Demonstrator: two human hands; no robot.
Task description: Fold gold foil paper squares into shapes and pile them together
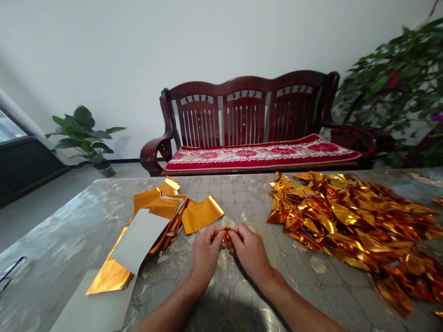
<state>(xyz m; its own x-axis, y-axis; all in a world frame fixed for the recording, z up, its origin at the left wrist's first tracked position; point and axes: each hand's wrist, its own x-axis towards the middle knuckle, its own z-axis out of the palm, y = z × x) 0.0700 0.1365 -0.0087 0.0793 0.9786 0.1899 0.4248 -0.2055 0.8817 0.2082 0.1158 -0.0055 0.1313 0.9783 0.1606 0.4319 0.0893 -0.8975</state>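
Foil piece [226,235], single, shiny and puckered gold, sits clamped between the thumbs and fingers of the left hand [206,251] and right hand [252,252]. Left of the fingers lie flat sheets [143,237], smooth gold and matte grey; right, one heap of creased, pointed foil shapes [353,221], overlapping too much to count.

Over the table [311,274], the person's left hand [205,252] and right hand [253,252] are bare, with broad backs, softly rounded knuckles and thick, blunt thumbs. Both bare wrists are smooth in outline and a little slimmer than what follows. The left forearm [171,305] and right forearm [294,299] are uncovered as far as they show above the near part of the table, plain-surfaced and widening evenly from the wrists. Fingernail detail is too small to tell.
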